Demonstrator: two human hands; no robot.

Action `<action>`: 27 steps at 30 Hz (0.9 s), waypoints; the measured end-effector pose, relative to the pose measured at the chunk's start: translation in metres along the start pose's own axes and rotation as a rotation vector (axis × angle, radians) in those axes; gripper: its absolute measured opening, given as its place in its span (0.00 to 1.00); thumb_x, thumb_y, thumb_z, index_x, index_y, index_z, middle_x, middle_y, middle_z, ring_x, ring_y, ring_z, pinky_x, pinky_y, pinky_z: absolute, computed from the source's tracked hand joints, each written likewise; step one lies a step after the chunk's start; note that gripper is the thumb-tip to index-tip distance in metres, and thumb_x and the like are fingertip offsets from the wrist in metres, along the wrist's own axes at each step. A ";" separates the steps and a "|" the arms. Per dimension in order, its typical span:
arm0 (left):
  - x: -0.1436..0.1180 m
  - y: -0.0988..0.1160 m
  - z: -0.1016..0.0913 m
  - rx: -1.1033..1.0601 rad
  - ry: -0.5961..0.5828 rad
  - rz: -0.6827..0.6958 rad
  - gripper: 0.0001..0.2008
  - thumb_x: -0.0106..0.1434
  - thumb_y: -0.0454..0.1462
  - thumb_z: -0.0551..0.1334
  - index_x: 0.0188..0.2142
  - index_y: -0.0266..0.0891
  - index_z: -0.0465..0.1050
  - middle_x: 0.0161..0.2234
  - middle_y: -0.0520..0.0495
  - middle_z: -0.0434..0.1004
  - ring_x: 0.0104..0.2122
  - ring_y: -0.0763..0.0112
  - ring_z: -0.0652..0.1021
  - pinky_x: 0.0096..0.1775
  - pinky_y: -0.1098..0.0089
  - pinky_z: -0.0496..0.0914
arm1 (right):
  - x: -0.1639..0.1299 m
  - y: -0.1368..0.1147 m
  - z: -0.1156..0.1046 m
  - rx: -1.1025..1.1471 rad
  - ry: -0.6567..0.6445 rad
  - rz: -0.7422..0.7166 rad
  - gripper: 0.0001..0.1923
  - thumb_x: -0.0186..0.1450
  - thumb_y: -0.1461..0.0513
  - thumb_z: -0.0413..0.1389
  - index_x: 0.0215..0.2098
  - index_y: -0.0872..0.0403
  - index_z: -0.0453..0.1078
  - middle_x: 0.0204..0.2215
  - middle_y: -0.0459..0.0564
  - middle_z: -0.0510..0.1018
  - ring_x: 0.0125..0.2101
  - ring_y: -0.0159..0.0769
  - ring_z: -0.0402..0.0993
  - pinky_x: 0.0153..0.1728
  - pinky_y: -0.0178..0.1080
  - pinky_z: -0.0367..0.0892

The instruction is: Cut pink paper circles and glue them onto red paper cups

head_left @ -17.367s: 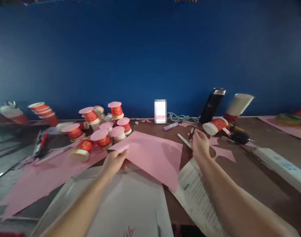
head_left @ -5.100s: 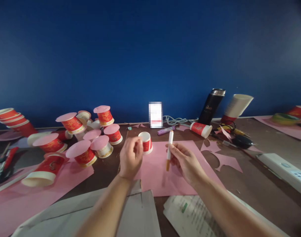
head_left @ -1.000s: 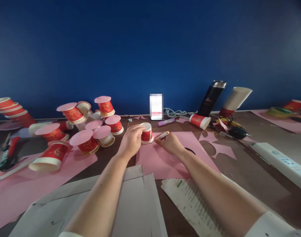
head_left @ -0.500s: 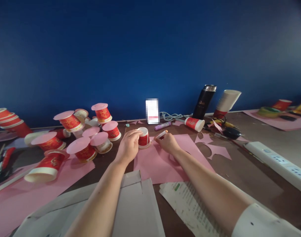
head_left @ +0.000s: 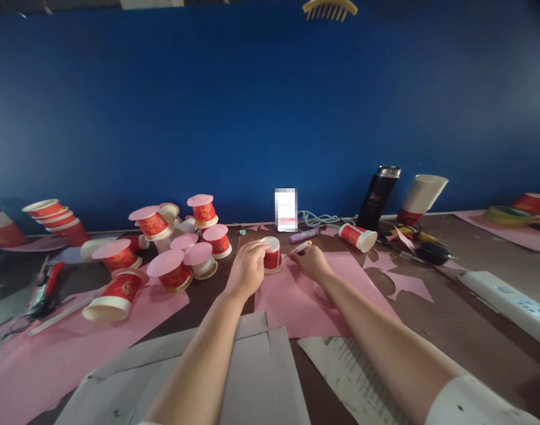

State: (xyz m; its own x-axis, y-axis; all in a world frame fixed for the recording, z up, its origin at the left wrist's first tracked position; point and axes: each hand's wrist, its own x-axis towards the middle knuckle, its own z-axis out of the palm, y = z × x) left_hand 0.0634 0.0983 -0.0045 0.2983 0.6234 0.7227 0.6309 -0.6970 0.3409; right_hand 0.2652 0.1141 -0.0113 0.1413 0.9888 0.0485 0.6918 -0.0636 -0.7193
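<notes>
My left hand (head_left: 246,268) is closed around the side of a red paper cup (head_left: 273,261), which stands upside down, white base up, at the far left corner of a pink paper sheet (head_left: 309,310). In my right hand (head_left: 314,264) is a white pen with an orange end (head_left: 301,247), held low over the sheet just right of the cup. The pen's tip is hidden, so contact with the paper cannot be made out.
Left stand several red cups topped with pink paper discs (head_left: 166,264) and a cup stack (head_left: 59,221). Behind are a phone (head_left: 286,210) and purple glue stick (head_left: 304,236). Rightward are a black flask (head_left: 378,200), paper scraps (head_left: 409,286) and a power strip (head_left: 504,301). Cardboard (head_left: 270,378) lies in front.
My view has tilted up and turned left, so everything sits further right and a little lower. Both hands keep their holds on the cup and pen, with little other movement visible.
</notes>
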 end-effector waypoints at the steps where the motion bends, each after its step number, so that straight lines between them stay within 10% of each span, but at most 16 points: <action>1: 0.000 0.000 0.000 0.000 0.001 0.003 0.14 0.65 0.28 0.53 0.44 0.38 0.74 0.46 0.44 0.78 0.50 0.63 0.75 0.53 0.57 0.70 | 0.001 0.001 0.001 0.002 0.003 -0.004 0.13 0.59 0.56 0.56 0.25 0.57 0.75 0.22 0.52 0.78 0.25 0.37 0.74 0.23 0.33 0.59; 27: 0.004 0.001 -0.011 0.006 -0.140 -0.034 0.26 0.54 0.21 0.50 0.47 0.38 0.74 0.49 0.45 0.77 0.53 0.63 0.73 0.58 0.54 0.62 | 0.051 -0.010 0.007 0.216 -0.188 0.009 0.07 0.58 0.60 0.61 0.26 0.57 0.74 0.25 0.51 0.80 0.24 0.33 0.74 0.25 0.32 0.67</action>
State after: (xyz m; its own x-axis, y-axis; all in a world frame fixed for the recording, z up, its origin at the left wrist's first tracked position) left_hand 0.0574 0.0960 0.0055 0.3736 0.6903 0.6195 0.6468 -0.6726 0.3595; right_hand 0.2603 0.1663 -0.0069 -0.0012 0.9973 -0.0731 0.5218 -0.0618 -0.8508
